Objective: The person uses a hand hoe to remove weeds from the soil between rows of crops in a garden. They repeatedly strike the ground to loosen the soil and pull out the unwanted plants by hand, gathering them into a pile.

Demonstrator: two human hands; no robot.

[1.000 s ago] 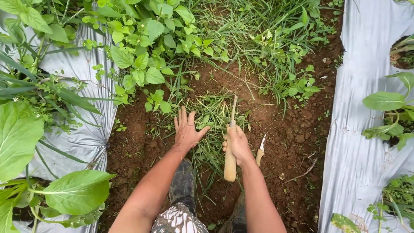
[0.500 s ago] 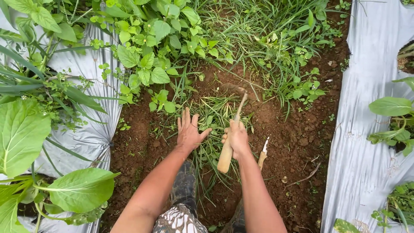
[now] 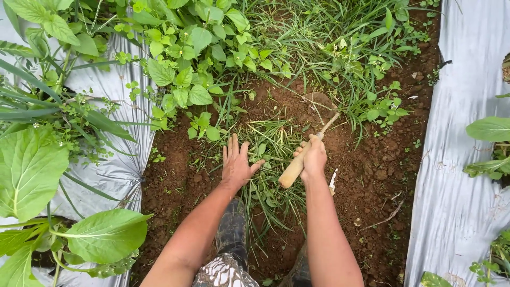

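Two hands work: our right hand (image 3: 314, 158) grips the hoe (image 3: 303, 155), its handle running up-right toward the weeds (image 3: 372, 101); our open left hand (image 3: 236, 165) presses cut grass (image 3: 268, 143).

Soft even daylight, no hard shadows; mild glare on silver plastic mulch (image 3: 467, 159); sharp focus.

My arms are bare, no sleeves; I wear patterned brown-and-white trousers (image 3: 223, 272) and muddy dark rubber boots (image 3: 232, 226) at six o'clock.
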